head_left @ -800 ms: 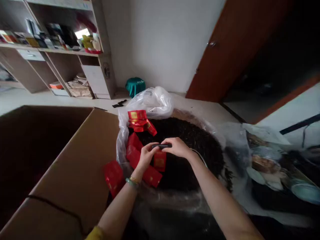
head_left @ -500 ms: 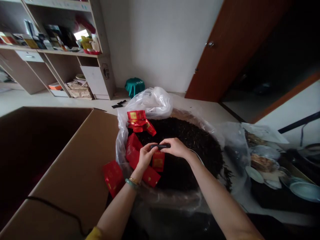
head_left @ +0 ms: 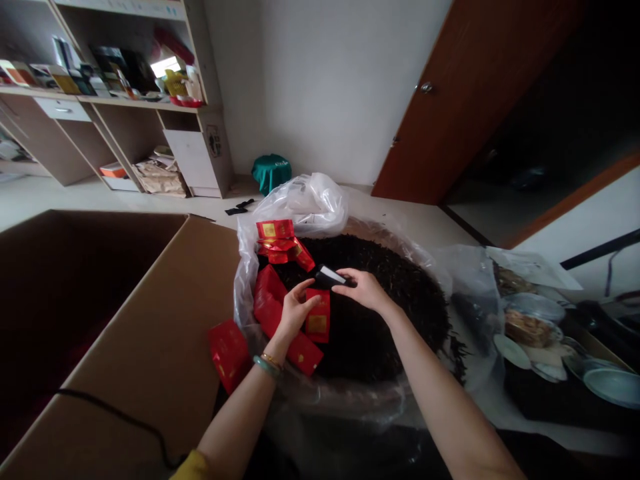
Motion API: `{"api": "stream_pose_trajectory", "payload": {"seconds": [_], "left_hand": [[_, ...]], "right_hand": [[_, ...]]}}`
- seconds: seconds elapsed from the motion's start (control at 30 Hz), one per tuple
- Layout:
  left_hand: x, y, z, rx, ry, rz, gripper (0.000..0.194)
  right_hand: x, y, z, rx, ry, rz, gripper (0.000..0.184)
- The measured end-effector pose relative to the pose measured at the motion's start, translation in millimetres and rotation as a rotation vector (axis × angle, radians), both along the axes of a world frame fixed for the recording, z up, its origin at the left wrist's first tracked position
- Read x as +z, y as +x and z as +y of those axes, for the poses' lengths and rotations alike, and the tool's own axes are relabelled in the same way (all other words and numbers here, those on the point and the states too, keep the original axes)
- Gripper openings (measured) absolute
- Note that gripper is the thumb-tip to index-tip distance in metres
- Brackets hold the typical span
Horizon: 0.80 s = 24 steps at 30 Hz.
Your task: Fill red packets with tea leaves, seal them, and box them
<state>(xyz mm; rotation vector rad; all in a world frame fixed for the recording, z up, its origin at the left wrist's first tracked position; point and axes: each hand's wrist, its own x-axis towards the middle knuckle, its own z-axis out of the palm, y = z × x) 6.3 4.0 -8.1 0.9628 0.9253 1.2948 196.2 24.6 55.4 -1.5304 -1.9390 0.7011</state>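
Note:
My right hand [head_left: 367, 290] pinches a small black object with a pale strip [head_left: 331, 274]; its exact kind is unclear. It is tilted above dark dried leaves [head_left: 385, 280] that look like tea. Just left of it, my left hand [head_left: 296, 310] is open, thumb and fingers apart, holding nothing. Beneath and beside the left hand lie red packets: one with a gold label [head_left: 318, 317], a larger red one [head_left: 268, 300] and another near the wrist [head_left: 305, 353]. Several small red packets [head_left: 275, 230] sit piled at the far left of the leaves.
Clear plastic [head_left: 320, 200] lines the leaf container. A big open cardboard box [head_left: 165, 333] stands at left, with a red packet [head_left: 230, 353] beside it. At right are a clear tub [head_left: 530, 317] and dishes [head_left: 613, 383]. A green-covered bin [head_left: 271, 173] stands by the wall.
My left hand has let go of the black object and moved slightly down, its fingers opening. My right hand has tilted the object, so its pale strip shows more.

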Motion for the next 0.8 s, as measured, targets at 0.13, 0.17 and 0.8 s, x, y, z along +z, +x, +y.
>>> {"api": "stream_pose_trajectory", "payload": {"seconds": [0.13,0.17,0.8], "left_hand": [[6.9,0,-4,0.061,-0.057,0.047,0.028],[8.5,0,-4,0.077,-0.058,0.05,0.026],[-3.8,3,10,0.104,-0.24,-0.358,0.058]], "right_hand": [[-25.3,24,4,-0.148,-0.024,-0.126,0.042],[-30.6,27,4,-0.166,-0.033,-0.161,0.042],[1.8,-57,31,-0.363,0.118,0.812,0.026]]}}
